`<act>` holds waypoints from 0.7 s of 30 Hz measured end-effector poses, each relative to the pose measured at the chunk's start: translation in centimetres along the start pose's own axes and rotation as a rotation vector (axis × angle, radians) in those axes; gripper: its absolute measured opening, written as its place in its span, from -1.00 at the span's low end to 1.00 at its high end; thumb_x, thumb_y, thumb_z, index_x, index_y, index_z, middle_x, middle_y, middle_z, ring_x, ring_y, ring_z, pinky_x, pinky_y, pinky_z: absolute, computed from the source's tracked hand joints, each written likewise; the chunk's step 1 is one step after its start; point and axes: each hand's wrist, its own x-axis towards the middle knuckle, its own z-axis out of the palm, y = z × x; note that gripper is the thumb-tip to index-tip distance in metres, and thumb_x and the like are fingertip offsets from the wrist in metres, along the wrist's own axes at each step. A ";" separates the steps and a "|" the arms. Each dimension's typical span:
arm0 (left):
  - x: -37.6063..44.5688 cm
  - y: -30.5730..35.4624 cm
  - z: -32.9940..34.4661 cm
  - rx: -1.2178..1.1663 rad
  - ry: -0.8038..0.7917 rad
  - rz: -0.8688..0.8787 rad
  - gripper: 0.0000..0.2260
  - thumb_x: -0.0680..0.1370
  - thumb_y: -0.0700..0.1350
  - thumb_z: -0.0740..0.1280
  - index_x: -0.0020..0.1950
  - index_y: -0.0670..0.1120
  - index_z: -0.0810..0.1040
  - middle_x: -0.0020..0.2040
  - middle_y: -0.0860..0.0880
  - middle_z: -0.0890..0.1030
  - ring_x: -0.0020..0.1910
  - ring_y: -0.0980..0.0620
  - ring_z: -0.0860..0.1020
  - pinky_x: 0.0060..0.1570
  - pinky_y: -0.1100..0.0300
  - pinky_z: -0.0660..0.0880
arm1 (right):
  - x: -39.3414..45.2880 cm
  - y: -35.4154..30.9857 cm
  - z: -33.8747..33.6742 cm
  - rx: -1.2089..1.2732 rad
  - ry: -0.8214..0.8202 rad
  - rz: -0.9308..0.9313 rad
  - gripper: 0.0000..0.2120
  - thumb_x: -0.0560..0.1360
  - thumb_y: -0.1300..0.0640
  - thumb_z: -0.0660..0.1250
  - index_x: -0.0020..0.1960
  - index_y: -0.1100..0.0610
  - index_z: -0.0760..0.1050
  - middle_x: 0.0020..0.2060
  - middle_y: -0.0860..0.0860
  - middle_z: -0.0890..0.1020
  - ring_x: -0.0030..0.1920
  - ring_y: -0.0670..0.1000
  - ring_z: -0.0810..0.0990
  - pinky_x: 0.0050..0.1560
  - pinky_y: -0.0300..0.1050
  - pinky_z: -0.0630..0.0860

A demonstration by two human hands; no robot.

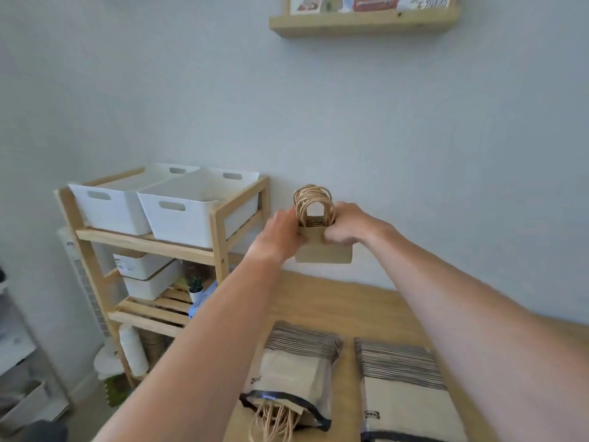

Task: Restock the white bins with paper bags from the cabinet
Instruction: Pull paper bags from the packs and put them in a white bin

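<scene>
Both hands, left [283, 232] and right [347, 226], gripped a stack of paper bags [322, 244] in mid-air above the wooden tabletop [334, 301]. Two white bins [178, 212] sat on the rack's [220, 237] top shelf, left; two bag packs [296, 374] lay below.

A home storage corner: wooden shelf rack [220, 224], white bins [191, 212], plain wall.

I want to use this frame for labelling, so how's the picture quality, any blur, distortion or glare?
Head view: soft, even daylight, no harsh glare or strong shadows; the wide-angle lens bends the wooden rack and wall shelf; the overall image is slightly soft, with the lower left corner blurriest; both hands, left hand and right hand, and the bundle of paper bags are readable, though fine detail is smeared.
</scene>
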 end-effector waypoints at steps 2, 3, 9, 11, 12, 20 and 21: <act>3.5 -1.9 -2.8 -0.025 0.093 0.025 -0.66 0.37 -0.20 0.41 0.14 -0.09 0.55 -0.01 -0.10 0.62 -0.01 -0.15 0.61 -0.06 -0.07 0.59 | 3.6 -2.6 -0.9 0.004 0.066 -0.052 -0.96 0.37 0.25 0.28 -0.25 0.15 0.45 -0.23 0.10 0.57 -0.30 0.06 0.52 -0.41 -0.21 0.36; 5.2 -3.2 -4.1 -0.024 0.134 0.035 -0.64 0.35 -0.18 0.39 0.14 -0.09 0.55 0.00 -0.08 0.62 -0.02 -0.12 0.60 -0.07 -0.03 0.58 | 5.4 -4.1 -1.2 0.015 0.096 -0.078 -0.93 0.38 0.27 0.25 -0.27 0.16 0.42 -0.26 0.10 0.55 -0.31 0.07 0.50 -0.43 -0.21 0.34; 14.6 -15.3 -11.8 0.134 0.342 0.057 -0.67 0.38 -0.17 0.35 0.13 -0.08 0.60 0.03 -0.07 0.62 0.03 -0.11 0.59 -0.03 0.00 0.51 | 17.8 -15.1 1.5 0.087 0.201 -0.318 -0.82 0.43 0.29 0.18 -0.28 0.10 0.46 -0.29 0.07 0.57 -0.23 0.17 0.55 -0.31 -0.06 0.47; 16.7 -19.8 -14.5 0.155 0.388 0.025 -0.76 0.43 -0.18 0.37 0.08 -0.13 0.57 -0.04 -0.07 0.58 -0.04 -0.12 0.56 -0.10 0.01 0.48 | 22.1 -19.1 3.3 0.128 0.221 -0.385 -0.79 0.43 0.30 0.14 -0.20 0.10 0.51 -0.23 0.10 0.60 -0.19 0.20 0.57 -0.28 -0.02 0.48; 17.5 -21.9 -15.9 0.147 0.418 0.016 -0.81 0.45 -0.20 0.37 0.05 -0.18 0.55 -0.08 -0.09 0.56 -0.08 -0.12 0.53 -0.14 0.01 0.45 | 24.0 -21.1 4.3 0.138 0.233 -0.420 -0.78 0.43 0.31 0.13 -0.18 0.11 0.52 -0.22 0.11 0.60 -0.18 0.21 0.56 -0.27 -0.02 0.46; 20.4 -37.5 -24.2 0.197 0.544 -0.020 -0.78 0.38 -0.47 0.22 -0.13 -0.23 0.57 -0.22 -0.12 0.61 -0.21 -0.08 0.48 -0.23 0.21 0.28 | 35.3 -35.4 13.1 0.196 0.255 -0.548 -0.78 0.42 0.38 0.09 -0.24 0.11 0.38 -0.27 0.07 0.54 -0.20 0.17 0.47 -0.30 0.00 0.39; 20.7 -39.1 -24.7 0.229 0.528 -0.037 -0.77 0.38 -0.47 0.23 -0.16 -0.22 0.59 -0.24 -0.11 0.61 -0.22 -0.04 0.47 -0.21 0.23 0.28 | 36.4 -36.5 14.1 0.197 0.245 -0.545 -0.77 0.42 0.37 0.10 -0.25 0.09 0.37 -0.25 0.07 0.54 -0.18 0.17 0.47 -0.28 -0.02 0.37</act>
